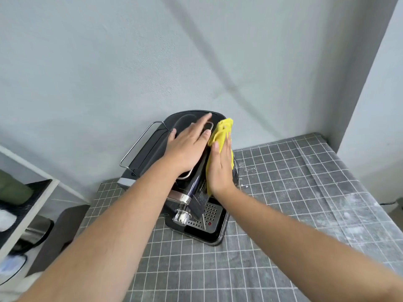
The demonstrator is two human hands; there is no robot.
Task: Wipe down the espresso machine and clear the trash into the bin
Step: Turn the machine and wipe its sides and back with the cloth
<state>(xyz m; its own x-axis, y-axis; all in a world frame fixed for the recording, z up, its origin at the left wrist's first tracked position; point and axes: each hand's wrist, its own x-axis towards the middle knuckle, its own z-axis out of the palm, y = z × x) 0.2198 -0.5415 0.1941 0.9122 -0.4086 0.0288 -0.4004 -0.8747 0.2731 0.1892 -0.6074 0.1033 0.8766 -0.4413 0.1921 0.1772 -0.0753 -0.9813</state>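
Head view looks down on a grey table [287,192] covered with a white-gridded mat, dusted with pale specks on its right half. The espresso machine [152,149] stands at the table's far left edge, close against the pale wall. It is a black, glossy-sided body with a matte top, a bent wire rail [139,147] along its left edge and chrome fittings at the front.

The left hand [187,144] lies flat on the machine's top, fingers straight and spread, gripping nothing. The right hand [220,168], fingers also straight, presses a yellow cloth [222,131] against the machine's right side; the cloth bunches above the fingertips, and the thumb seems only to rest on it.

Below the hands sits a perforated metal drip tray [212,216] in a black base, with a chrome brew head [182,214] above its left side.
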